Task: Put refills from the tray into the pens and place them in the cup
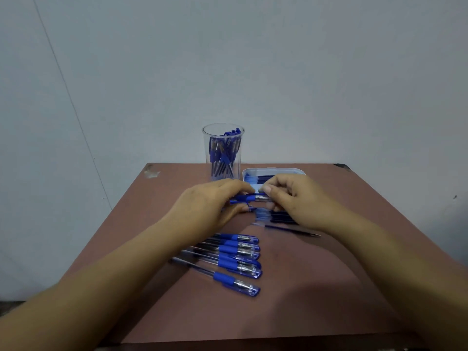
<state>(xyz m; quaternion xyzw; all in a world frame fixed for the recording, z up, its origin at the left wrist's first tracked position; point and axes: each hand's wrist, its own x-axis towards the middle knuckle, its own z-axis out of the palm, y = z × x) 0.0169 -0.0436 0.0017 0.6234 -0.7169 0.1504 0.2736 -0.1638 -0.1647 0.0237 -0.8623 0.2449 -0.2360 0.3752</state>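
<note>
Matt, smooth reddish-brown worktop (304,287), scuffed at its far corners. Glossy clear plastic cup (222,158); shiny transparent plastic pens with blue caps (238,262). Smooth white plastic tray (273,170).

Single wide-angle view from the head, facing forward and down, close over the left hand (210,207) and right hand (300,201) at mid-frame, table (304,295) below, wall (253,59) filling the upper half

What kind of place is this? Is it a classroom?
Can't tell for sure; it looks like a plain work corner: one small table before a bare wall, holding a cup, a tray of refills and pens.
</note>
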